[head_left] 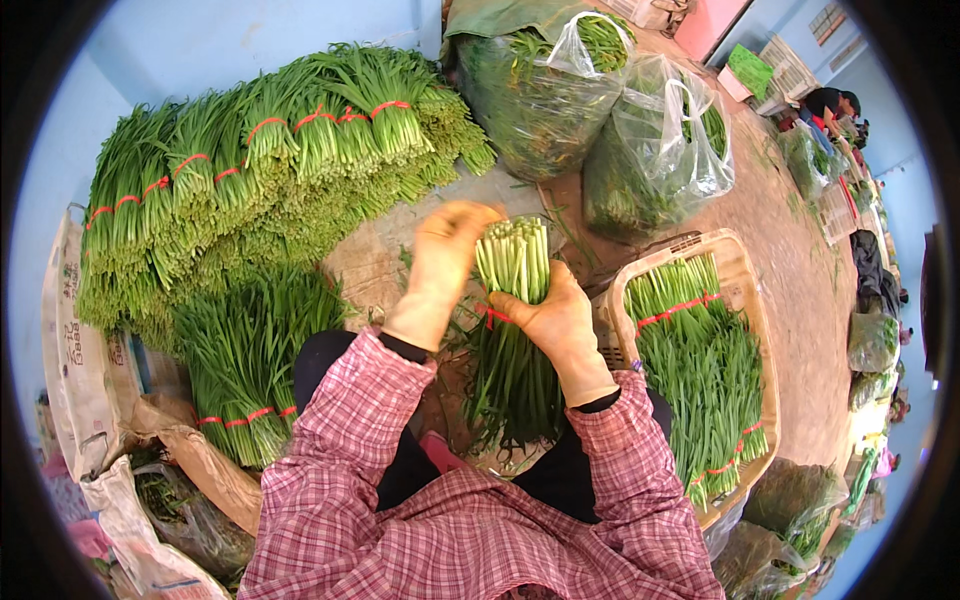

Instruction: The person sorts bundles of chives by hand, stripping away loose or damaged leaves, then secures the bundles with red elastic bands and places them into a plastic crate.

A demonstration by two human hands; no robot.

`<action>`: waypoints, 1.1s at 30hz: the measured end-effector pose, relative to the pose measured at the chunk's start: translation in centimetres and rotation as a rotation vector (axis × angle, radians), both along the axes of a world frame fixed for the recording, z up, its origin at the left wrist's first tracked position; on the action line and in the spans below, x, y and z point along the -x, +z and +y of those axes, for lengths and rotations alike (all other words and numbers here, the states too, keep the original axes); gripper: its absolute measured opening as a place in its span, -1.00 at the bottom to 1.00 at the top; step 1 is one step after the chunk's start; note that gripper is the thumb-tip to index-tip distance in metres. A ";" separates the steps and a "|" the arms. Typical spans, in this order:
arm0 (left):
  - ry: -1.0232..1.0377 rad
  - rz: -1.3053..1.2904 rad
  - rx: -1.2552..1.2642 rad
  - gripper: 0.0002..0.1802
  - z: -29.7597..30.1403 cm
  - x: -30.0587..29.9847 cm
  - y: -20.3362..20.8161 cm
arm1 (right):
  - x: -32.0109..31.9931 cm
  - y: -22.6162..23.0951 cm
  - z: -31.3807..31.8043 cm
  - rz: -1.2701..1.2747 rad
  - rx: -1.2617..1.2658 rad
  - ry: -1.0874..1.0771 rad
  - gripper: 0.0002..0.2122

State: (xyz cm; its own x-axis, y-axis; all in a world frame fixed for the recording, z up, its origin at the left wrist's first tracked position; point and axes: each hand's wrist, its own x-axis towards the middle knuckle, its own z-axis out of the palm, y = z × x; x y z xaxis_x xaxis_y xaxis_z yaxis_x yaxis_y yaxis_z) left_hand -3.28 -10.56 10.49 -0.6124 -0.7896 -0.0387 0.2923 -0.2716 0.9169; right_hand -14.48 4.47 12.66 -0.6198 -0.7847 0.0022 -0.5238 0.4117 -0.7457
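A bunch of green chives (513, 258) stands upright in front of me, pale cut ends up and leaves hanging between my knees. My right hand (550, 315), in a pale yellow glove, is closed around its right side, the thumb across the front. A red tie (492, 313) shows on the bunch beside that thumb. My left hand (443, 262), gloved alike, is raised at the left of the cut ends. Its fingers are smeared by motion, so whether they touch the stems or hold anything cannot be made out.
Banded chive bunches (270, 150) are stacked by the wall at the left, with more bunches (250, 360) nearer me. A plastic crate (765, 370) of chives stands at my right. Full plastic bags (655, 150) sit ahead; sacks (150, 530) lie at lower left. Another person (830, 105) is far right.
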 end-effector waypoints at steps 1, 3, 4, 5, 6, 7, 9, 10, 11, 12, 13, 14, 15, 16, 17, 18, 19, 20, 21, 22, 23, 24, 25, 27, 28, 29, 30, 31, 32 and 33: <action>0.174 0.159 -0.286 -0.48 0.3 0.1 1.7 | 0.2 0.5 -0.2 -0.034 -0.005 -0.023 -0.38; 0.189 0.037 -0.242 -0.38 1.8 0.4 1.2 | 0.8 1.4 -0.6 -0.077 -0.066 -0.078 -0.37; 0.196 -0.023 -0.214 -0.33 2.9 0.6 1.2 | 1.0 1.3 -0.7 -0.007 -0.047 -0.059 -0.36; 0.113 -0.210 0.074 -0.20 4.6 1.3 1.5 | 0.9 0.6 -0.7 0.062 -0.037 -0.038 -0.36; 0.023 -0.268 0.113 -0.15 5.5 2.2 0.2 | 0.9 0.1 -0.8 0.131 -0.026 -0.016 -0.35; 0.033 -0.134 0.001 -0.16 5.5 2.0 0.0 | 0.5 0.2 -0.7 0.159 -0.054 0.017 -0.28; 0.032 0.038 -0.124 -0.18 5.2 1.6 -0.4 | 0.7 0.4 -0.3 -0.035 0.126 0.042 -0.23; 0.011 0.078 -0.133 -0.18 4.7 1.7 -0.1 | 1.1 0.6 -0.3 -0.127 0.223 0.046 -0.20; -0.010 0.118 -0.141 -0.17 4.4 1.8 0.2 | 1.4 0.2 -0.5 -0.312 0.259 0.102 -0.17; 0.028 0.119 -0.060 -0.21 4.6 1.9 0.5 | 1.6 0.2 -0.7 -0.411 0.228 0.113 -0.18; 0.065 0.119 0.015 -0.25 5.2 2.2 0.9 | 1.6 0.3 -0.7 -0.511 0.192 0.122 -0.19; 0.103 0.119 0.090 -0.29 5.7 2.3 1.4 | 1.7 0.4 -0.6 -0.611 0.155 0.130 -0.20; 0.130 0.083 0.148 -0.34 5.9 2.4 1.9 | 1.6 -0.1 -0.7 -0.437 0.113 0.131 -0.21; 0.182 0.004 0.223 -0.36 5.6 2.2 1.8 | 0.5 0.4 -0.6 -0.366 0.054 0.095 -0.25; 0.234 -0.075 0.298 -0.39 5.0 2.2 1.6 | -0.4 0.3 -0.7 -0.343 0.086 0.099 -0.26; 0.284 -0.155 0.372 -0.41 4.3 2.1 1.5 | -1.0 0.2 -0.8 -0.320 0.118 0.103 -0.27; 0.205 -0.299 0.422 -0.52 3.6 1.9 1.9 | -0.5 -1.6 -0.8 -0.296 0.148 0.117 -0.28; 0.135 -0.262 0.222 -0.57 2.4 1.4 1.7 | -0.6 -1.5 -0.8 -0.287 0.116 0.115 -0.29; 0.065 -0.221 0.023 -0.59 1.0 1.1 1.3 | -0.5 -1.1 -0.8 -0.278 0.084 0.112 -0.29; -0.011 -0.176 -0.172 -0.59 -0.1 1.2 1.1 | -0.4 -0.6 -0.8 -0.265 0.056 0.102 -0.29; 0.121 0.048 -0.335 -0.53 -0.6 1.4 0.9 | -0.4 0.5 -0.7 -0.267 0.045 0.085 -0.30; 0.177 0.114 -0.495 -0.60 -1.0 1.1 0.6 | -0.2 0.2 -0.8 -0.258 0.022 0.073 -0.32; 0.105 0.039 -0.253 -0.57 -0.9 0.5 0.3 | 0.1 0.0 -1.0 -0.244 -0.001 0.061 -0.35; 0.013 -0.060 0.325 -0.56 0.4 0.8 -0.5 | 0.2 0.2 -1.1 -0.184 -0.052 0.045 -0.37; -0.007 -0.091 0.655 -0.57 1.5 1.5 -0.5 | 0.1 0.0 -0.9 -0.147 -0.048 0.059 -0.35; -0.050 -0.148 0.645 -0.63 1.2 1.2 0.5 | -0.1 -0.3 -0.6 -0.110 -0.043 0.075 -0.33; 0.000 -0.046 0.337 -0.62 0.4 0.9 0.1 | -0.2 -0.5 -0.4 -0.073 -0.038 0.092 -0.31; 0.049 0.062 0.034 -0.60 -0.5 0.9 0.5 | 0.0 -0.6 -0.6 -0.172 0.007 0.102 -0.30; 0.097 0.169 -0.270 -0.57 -0.9 0.8 0.9 | 0.1 -0.7 -0.5 -0.173 0.003 0.086 -0.30; 0.138 0.142 -0.268 -0.59 -1.0 0.2 1.2 | 0.2 -0.7 -0.4 -0.174 0.000 0.072 -0.30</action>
